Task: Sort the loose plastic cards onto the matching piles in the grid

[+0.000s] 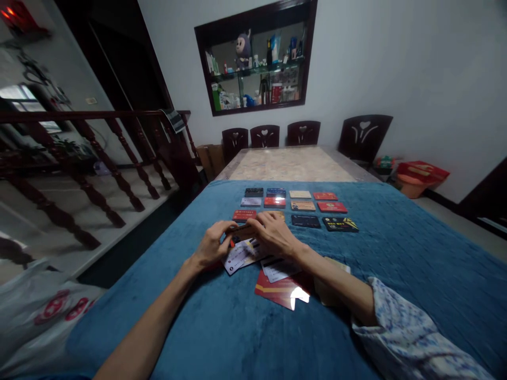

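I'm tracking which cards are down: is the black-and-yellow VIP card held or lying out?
Lying out. The VIP card rests on the blue cloth, apart from the left hand and right hand.

- Left grip [216, 244] and right grip [275, 235] pinch a card [242, 231], seen nearly edge-on, between them.
- Below, white cards [236, 259] and red cards [274, 289] overlap loosely on a blue cloth [415, 237] over the bench [293, 164].
- Beyond, other cards lie in three rows of four; a black "VIP" card [340, 224] ends the nearest row at right.
- Chairs [264, 137] stand past the bench.
- Higher, a wall niche [257, 109] holds a plush toy [243, 50].
- Railing [71, 114] and white bag [24, 330] at left.
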The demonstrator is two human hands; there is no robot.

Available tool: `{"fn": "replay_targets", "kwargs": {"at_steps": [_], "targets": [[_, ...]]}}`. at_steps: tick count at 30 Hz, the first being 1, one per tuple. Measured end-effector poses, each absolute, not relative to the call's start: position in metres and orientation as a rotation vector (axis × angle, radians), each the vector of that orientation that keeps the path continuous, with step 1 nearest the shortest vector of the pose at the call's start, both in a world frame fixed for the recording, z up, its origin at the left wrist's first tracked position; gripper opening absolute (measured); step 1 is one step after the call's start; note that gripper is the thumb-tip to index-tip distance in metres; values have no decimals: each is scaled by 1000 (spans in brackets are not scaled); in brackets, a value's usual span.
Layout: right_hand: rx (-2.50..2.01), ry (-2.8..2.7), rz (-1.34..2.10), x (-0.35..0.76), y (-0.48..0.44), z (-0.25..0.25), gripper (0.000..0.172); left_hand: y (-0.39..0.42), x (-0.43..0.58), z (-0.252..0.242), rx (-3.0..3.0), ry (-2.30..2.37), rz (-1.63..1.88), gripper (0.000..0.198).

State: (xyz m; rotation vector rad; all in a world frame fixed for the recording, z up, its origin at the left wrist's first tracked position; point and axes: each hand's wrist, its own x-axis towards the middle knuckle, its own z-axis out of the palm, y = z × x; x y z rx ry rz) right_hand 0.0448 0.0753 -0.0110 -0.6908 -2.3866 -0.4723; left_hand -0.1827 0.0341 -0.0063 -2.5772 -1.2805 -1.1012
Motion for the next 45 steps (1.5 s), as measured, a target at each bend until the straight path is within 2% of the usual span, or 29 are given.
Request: {"fn": "replay_targets", "kwargs": {"at_steps": [9, 18, 32, 45], "targets": [[-752, -2360, -520, 54, 76, -1, 32, 31, -177, -3, -2469, -1167, -1054, 33], [-773, -2268, -568, 60, 79, 8, 32, 29, -162, -2, -2241, -1220, -799, 55], [-900, -2333, -561, 109, 89, 21, 36, 47, -113, 23, -2210, -1206, -448, 50], [-1206, -2427, -447, 171, 120, 32, 43, 99, -45, 37, -2381, -1340, -426, 49]]}}
